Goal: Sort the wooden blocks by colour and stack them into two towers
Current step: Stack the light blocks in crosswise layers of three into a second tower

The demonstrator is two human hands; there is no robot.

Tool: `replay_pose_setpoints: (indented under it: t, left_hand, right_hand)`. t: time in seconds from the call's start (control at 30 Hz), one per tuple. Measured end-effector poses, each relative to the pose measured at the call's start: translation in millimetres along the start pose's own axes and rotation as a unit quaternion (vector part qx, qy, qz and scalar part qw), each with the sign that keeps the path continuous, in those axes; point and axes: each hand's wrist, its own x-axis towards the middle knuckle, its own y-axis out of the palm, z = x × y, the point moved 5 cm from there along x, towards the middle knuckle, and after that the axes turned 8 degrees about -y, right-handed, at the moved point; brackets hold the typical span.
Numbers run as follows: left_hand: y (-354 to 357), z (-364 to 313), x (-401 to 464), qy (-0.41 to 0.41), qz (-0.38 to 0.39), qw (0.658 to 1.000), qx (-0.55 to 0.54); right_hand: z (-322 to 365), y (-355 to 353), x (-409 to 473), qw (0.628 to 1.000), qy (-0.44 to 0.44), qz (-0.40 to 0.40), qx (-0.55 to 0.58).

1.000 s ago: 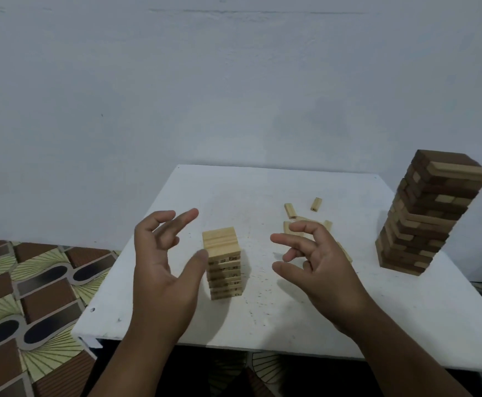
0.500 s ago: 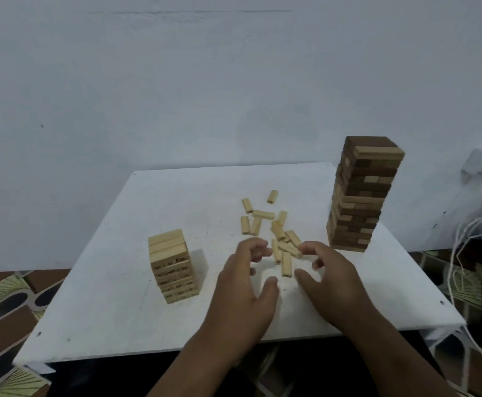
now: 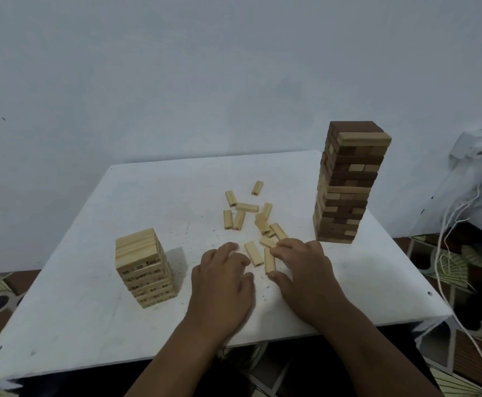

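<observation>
**Blocks lying loose between my two hands**

Blocks of pale wood make up the short tower (image 3: pixel 145 269) at lower left of the frame, square-sided, with dark printed marks on the block faces. It stands apart from my hands, on the white table (image 3: pixel 90 325), whose top looks matte and speckled.

Right of it, low in the middle, my left hand (image 3: pixel 222 285) lies palm down, fingers loosely bent, tips on or just over the tabletop; I cannot tell whether it holds anything. Just past its fingertips lies one pale block (image 3: pixel 254 253), long axis running away from me, tilted a little leftward.

Next comes another pale block (image 3: pixel 269 260), long axis also pointing away. My right hand (image 3: pixel 305 270) pinches it, fingers at its far end and thumb at its near end. That hand is nearest, so I judge this block goes next, back leftward to the pale tower.

Beyond both hands, the scattered blocks (image 3: pixel 248 210) lie at all angles, smooth, straight-edged, light-grained.

At upper right stands the tall tower (image 3: pixel 348 184), mostly dark brown with pale blocks mixed in, so sorting looks unfinished.
</observation>
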Motion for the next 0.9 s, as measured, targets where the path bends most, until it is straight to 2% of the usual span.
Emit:
replay_pose_setpoints:
  t: [0.1,0.23,0.5,0.73,0.9]
  left_hand:
    - [-0.6,-0.4,-0.9,0.008,0.018,1.0,-0.01]
    - [1.8,0.7,-0.3,0.014,0.057,0.998,0.028]
    - [-10.0,16.8,-9.4,0.007,0.051,0.998,-0.045]
    - [-19.6,23.5,-8.5,0.001,0.046,0.994,-0.097]
    - [-16.1,28.3,-8.8,-0.017,0.074,0.991,-0.114]
  right_hand:
    - [3.6,1.0,4.0,1.0,-0.009,-0.009,0.017]
    - [9.0,6.7,6.1,0.999,-0.024,-0.003,0.039]
    - [22.0,6.1,3.9,0.994,-0.041,0.037,0.09]
    - [29.0,0.2,1.2,0.993,-0.039,0.016,0.11]
    - [27.8,3.7,1.5,0.992,-0.034,0.013,0.119]
